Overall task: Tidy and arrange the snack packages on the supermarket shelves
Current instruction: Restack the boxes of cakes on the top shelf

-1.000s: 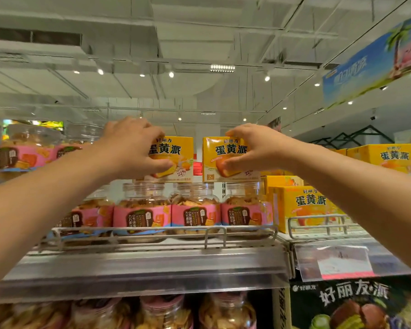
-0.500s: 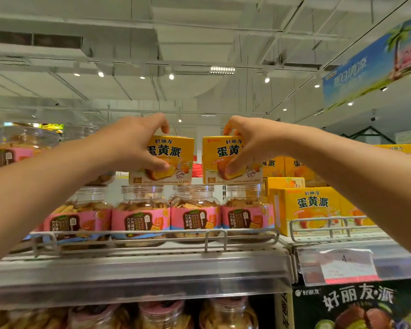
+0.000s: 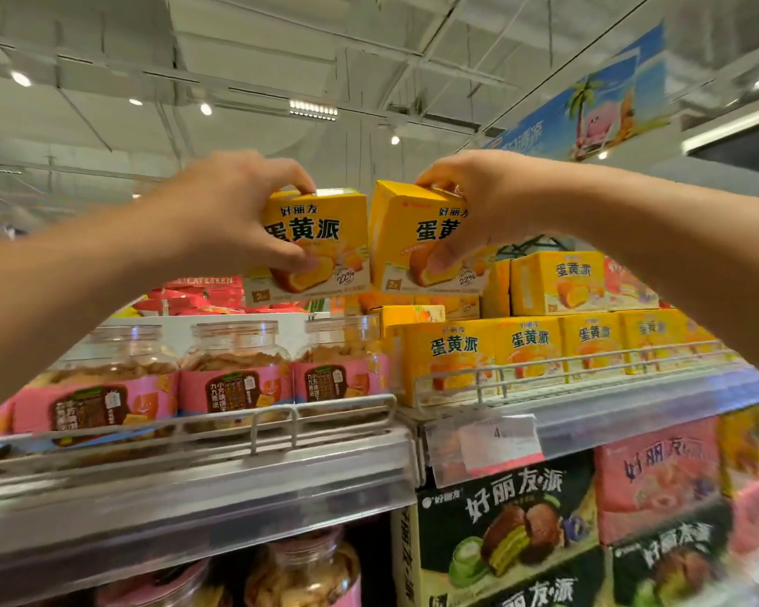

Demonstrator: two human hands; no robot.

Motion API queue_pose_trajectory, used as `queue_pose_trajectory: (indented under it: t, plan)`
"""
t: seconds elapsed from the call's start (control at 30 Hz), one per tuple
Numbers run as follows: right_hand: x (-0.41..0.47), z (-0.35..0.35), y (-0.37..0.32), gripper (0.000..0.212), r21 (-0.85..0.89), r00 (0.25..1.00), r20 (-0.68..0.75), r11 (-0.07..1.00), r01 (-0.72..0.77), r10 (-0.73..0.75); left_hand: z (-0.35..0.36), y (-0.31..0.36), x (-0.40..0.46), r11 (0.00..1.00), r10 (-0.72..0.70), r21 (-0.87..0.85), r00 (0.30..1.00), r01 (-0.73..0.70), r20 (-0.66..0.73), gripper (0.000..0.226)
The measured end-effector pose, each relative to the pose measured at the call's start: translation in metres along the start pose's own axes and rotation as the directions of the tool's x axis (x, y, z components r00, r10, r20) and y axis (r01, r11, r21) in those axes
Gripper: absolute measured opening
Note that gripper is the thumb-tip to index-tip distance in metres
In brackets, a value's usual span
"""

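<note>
Two small yellow egg-yolk pie boxes are held up side by side above the top shelf. My left hand [image 3: 242, 212] grips the left box [image 3: 340, 230], fingers over its top and thumb on its front. My right hand [image 3: 474, 208] grips the right box [image 3: 402, 238] the same way; that box is turned a little, showing its left side. Both boxes hang in the air above the clear biscuit jars [image 3: 237, 374] and next to the stacked yellow boxes [image 3: 531, 343] on the shelf at right.
A wire rail [image 3: 281, 418] runs along the front of the top shelf. A price tag [image 3: 500, 440] hangs under the right section. Red packets [image 3: 202, 295] lie behind the jars. Green and pink pie boxes [image 3: 509, 527] and more jars fill the shelf below.
Both hands have lifted the two yellow boxes off the jar lids and carried them up and rightward. The view has shifted right, revealing more stacked yellow boxes.
</note>
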State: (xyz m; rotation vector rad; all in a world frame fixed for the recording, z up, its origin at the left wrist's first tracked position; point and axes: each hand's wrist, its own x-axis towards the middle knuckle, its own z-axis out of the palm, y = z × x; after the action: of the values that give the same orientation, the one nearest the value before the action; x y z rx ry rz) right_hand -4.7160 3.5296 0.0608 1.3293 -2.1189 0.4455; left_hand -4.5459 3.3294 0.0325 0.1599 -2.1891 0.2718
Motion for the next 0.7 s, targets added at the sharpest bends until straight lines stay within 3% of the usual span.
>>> queue_pose_trajectory:
  t: [0.27,0.4,0.53,0.7]
  plan:
    - [-0.018,-0.016,0.081,0.081,0.007,0.999,0.031,1.000,-0.017,0.017,0.041,0.062,0.044,0.998,0.054,0.013,0.998,-0.055,0.027,0.065]
    - [-0.004,-0.007,0.121,0.090,0.021,0.998,0.053,1.000,0.013,-0.014,0.056,0.082,0.065,0.999,-0.037,0.006,0.995,0.037,0.096,0.065]
    - [0.009,0.008,0.149,0.079,0.034,0.991,0.121,0.998,0.057,-0.061,0.069,0.099,0.078,0.987,-0.157,0.020,0.965,0.157,0.212,0.063]
    - [0.015,0.020,0.168,0.062,0.075,0.961,0.231,0.988,0.135,-0.149,0.079,0.112,0.080,0.970,-0.210,-0.052,0.925,0.238,0.316,0.066]
